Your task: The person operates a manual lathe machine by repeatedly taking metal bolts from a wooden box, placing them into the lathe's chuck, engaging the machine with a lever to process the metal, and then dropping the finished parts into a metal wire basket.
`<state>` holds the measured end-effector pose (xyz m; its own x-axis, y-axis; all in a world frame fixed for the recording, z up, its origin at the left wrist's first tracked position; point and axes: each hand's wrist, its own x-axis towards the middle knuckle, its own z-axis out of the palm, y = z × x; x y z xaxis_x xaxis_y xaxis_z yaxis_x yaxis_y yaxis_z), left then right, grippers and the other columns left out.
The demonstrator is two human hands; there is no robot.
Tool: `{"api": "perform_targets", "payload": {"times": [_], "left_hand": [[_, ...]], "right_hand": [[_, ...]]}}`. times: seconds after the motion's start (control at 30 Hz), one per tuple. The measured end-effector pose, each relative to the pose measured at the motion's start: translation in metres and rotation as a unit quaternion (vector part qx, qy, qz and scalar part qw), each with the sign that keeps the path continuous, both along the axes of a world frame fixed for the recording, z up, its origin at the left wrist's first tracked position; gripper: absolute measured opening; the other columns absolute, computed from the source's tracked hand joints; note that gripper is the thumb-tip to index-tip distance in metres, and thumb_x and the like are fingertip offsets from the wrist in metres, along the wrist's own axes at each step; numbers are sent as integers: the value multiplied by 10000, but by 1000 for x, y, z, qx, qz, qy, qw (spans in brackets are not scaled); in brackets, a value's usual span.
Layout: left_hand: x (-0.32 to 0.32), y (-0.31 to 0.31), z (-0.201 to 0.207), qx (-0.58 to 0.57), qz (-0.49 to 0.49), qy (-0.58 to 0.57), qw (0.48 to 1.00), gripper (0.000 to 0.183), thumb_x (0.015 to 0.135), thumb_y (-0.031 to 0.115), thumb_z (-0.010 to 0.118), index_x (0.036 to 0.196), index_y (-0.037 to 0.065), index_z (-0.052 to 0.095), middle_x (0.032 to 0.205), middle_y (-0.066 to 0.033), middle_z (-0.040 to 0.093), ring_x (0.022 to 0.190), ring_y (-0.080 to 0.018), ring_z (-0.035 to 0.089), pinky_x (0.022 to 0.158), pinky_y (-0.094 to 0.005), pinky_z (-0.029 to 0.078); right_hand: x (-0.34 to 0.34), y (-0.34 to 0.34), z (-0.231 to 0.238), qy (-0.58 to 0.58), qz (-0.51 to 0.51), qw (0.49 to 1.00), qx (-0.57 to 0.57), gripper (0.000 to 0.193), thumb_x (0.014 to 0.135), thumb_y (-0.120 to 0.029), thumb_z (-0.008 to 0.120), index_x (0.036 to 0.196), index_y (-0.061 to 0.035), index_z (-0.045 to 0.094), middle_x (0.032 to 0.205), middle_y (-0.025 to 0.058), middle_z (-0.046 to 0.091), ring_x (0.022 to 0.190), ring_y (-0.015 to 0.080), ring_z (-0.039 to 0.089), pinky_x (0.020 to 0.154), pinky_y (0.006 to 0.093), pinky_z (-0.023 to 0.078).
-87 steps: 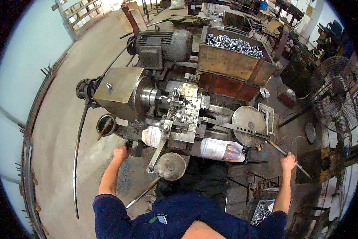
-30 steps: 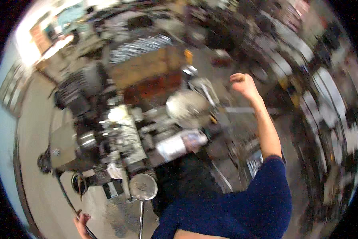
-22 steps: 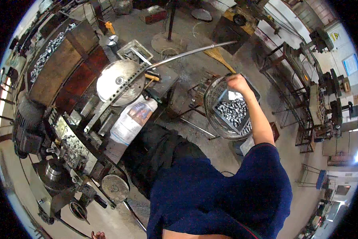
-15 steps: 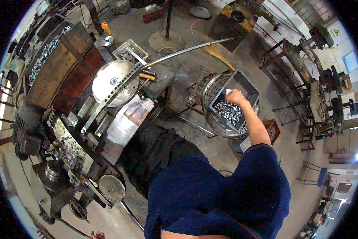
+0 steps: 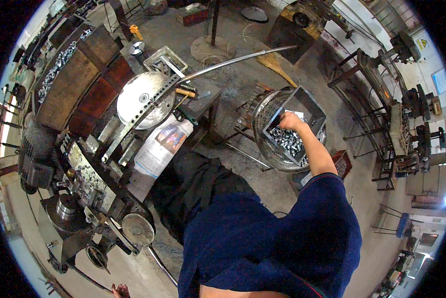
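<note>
My right hand (image 5: 291, 121) reaches into a grey rectangular bin (image 5: 312, 106), over its left side. Its fingers are bent and closed; whatever they hold is hidden. Below the hand, many small shiny metal parts (image 5: 288, 140) lie heaped in the bin, and a small white piece (image 5: 301, 115) lies just right of it. The bin rests tilted in a round perforated metal basin (image 5: 259, 130). At the lower left edge only the fingers of my left hand (image 5: 120, 291) show, slightly apart, with nothing visible in them.
Left of me stands a machine bench with a big round metal disc (image 5: 133, 99), a perforated bar and a printed white sack (image 5: 158, 149). A long curved metal tube (image 5: 233, 60) spans ahead. Near the basin are a straw broom (image 5: 277, 68) and a red box (image 5: 341, 164).
My right hand has shifted left and slightly down inside the bin, and the white piece now shows to its right. More of my left fingers appears at the lower edge.
</note>
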<state>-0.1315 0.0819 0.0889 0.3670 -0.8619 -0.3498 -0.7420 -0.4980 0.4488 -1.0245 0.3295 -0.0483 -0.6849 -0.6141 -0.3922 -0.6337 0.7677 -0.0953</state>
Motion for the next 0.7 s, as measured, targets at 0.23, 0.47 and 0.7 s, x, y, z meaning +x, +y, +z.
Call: {"api": "perform_targets", "payload": {"times": [0.23, 0.47, 0.7], "left_hand": [[0, 0, 1, 6, -8, -10, 1000, 390, 841, 217, 585, 1133, -28, 504, 844, -139, 599, 735, -234, 583, 698, -342, 496], [-1, -2, 0, 10, -16, -19, 1000, 395, 835, 221, 594, 1132, -24, 508, 852, -141, 599, 741, -241, 582, 701, -346, 497], [0, 3, 5, 14, -15, -29, 999, 401, 829, 226, 604, 1132, -20, 511, 860, -142, 599, 747, -247, 580, 704, -350, 498]], "right_hand": [[9, -4, 1, 4, -2, 1000, -14, 346, 578, -225, 563, 855, -36, 648, 909, 185, 622, 895, 318, 582, 809, 349, 466], [-3, 6, 2, 14, 35, 998, -46, 254, 595, -192, 542, 763, -33, 647, 865, 173, 626, 852, 309, 595, 780, 346, 476], [15, -27, 28, -49, -103, 993, -20, 328, 619, -257, 509, 823, -41, 649, 920, 192, 612, 895, 321, 578, 782, 349, 469]]}}
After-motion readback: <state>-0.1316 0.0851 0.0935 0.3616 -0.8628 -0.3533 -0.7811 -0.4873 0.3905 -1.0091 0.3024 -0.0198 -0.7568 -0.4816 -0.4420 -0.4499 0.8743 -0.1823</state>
